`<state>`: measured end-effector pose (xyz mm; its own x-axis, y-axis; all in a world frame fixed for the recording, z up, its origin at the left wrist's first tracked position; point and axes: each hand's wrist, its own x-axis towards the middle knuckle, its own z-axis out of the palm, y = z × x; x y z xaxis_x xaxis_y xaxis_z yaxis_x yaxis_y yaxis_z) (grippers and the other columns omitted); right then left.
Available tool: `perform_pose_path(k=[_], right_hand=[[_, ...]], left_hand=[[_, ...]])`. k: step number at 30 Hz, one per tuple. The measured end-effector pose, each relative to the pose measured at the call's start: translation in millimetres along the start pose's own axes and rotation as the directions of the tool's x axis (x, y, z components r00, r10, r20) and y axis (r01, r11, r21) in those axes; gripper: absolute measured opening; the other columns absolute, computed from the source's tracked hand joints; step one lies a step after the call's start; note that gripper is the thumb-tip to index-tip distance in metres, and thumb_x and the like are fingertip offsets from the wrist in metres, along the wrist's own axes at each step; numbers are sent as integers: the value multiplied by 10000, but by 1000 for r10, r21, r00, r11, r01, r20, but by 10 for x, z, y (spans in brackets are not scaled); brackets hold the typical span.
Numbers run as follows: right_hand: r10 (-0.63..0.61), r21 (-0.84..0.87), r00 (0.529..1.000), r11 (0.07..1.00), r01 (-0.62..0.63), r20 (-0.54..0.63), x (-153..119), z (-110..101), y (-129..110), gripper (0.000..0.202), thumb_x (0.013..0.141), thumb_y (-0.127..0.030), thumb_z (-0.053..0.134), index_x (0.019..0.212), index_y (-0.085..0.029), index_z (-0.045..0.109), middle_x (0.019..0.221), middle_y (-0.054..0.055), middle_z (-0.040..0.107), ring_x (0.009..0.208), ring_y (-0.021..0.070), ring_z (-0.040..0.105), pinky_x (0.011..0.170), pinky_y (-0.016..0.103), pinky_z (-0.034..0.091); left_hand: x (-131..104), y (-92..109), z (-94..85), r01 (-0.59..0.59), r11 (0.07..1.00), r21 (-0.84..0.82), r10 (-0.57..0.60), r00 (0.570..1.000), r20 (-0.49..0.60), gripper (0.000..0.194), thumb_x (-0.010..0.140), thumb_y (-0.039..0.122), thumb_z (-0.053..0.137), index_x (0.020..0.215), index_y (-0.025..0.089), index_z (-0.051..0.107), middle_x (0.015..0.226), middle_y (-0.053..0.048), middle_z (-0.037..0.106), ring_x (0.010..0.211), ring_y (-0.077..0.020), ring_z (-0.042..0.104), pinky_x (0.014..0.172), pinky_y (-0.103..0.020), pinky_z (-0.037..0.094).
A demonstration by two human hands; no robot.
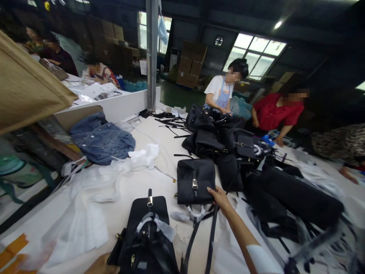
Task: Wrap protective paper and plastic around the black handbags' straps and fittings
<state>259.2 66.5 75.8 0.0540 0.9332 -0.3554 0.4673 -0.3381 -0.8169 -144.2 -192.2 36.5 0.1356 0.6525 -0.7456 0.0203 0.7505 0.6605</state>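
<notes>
Near the middle of the table lies a black handbag (185, 194) with a gold clasp; its handle is wrapped in white film and long straps trail toward me. My right hand (219, 197) is closed on its lower right corner. Closer to me is a black backpack (148, 243), its flap (159, 207) laid open away from me and its handle also wrapped. My left hand (104, 265) is at the bottom edge of the view, closed at the backpack's lower left side, its fingertips hidden by the bag.
More black bags (209, 141) are heaped behind and to the right. White foam sheeting (88, 205) and a denim garment (102, 139) lie on the left. A metal post (152, 57) rises at the table's far edge. Co-workers (221, 89) stand across the table.
</notes>
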Motion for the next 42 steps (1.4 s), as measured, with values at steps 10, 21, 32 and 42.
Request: perform_pose_path(k=[10,21,32,42], right_hand=[[-569,-841,778,257,476,267,347,-53,-1998,263,851,-404,490,949,-185,598,851,67,648,780,201,562,645,272,353],[-745,-586,553,273,763,372,-405,1172,-1632,488,899,-186,420,1379,-174,333,1412,148,340,1286,273,302,1009,433,301],[-57,-468,946,858,210,320,-2668,1230,783,557,808,-376,537,1318,-178,435,1327,151,487,1223,313,448,1007,437,355],[-68,-366,914,903,227,399,-3143,1051,-88,139,796,-224,530,926,-217,577,838,51,662,782,219,618,683,292,440]], left_hand=[[451,54,-38,-9,999,32,7,997,80,272,510,272,628,757,166,665,696,-5,687,715,-246,629,697,-355,485],[357,74,-76,-8,999,-52,8,1000,-9,494,509,324,715,962,139,647,856,-57,718,809,-271,646,739,-366,496],[-9,-10,-22,32,984,-173,-13,994,107,618,552,447,750,1059,122,616,961,-116,710,868,-266,660,789,-365,503],[517,-78,-114,-115,987,113,104,990,96,314,539,142,589,847,157,642,711,26,681,666,-182,609,635,-275,454]])
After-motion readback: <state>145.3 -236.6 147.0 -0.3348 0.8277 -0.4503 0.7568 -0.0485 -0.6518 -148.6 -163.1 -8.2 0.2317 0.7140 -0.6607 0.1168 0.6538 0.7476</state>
